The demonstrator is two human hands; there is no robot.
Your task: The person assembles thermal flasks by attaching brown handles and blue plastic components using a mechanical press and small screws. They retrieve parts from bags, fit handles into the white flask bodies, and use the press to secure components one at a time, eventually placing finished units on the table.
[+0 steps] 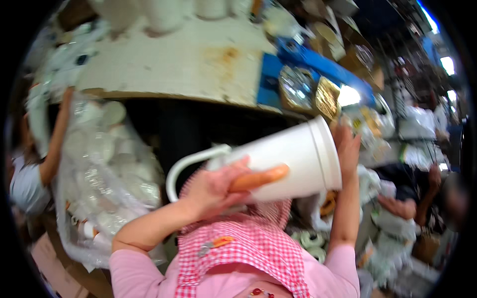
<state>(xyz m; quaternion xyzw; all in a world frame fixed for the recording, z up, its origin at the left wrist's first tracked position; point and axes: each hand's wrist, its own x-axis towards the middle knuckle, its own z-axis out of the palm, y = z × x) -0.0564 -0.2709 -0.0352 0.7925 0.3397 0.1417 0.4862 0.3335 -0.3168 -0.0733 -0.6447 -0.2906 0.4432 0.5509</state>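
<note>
Your left hand (218,191) grips the white jug (278,161) underneath; your right hand (348,146), fingers spread open, steadies its rim, keeping it tilted sideways.

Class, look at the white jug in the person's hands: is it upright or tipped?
Tipped. The jug lies nearly on its side, rim toward the right hand, handle by the left hand.

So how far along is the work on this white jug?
Done: nothing shows as finished. In hand: the white plastic jug is held tilted, the left hand under its body with an orange tool, the right hand at its rim. Left: a clear bag of white ware sits beside the worn table.
</note>
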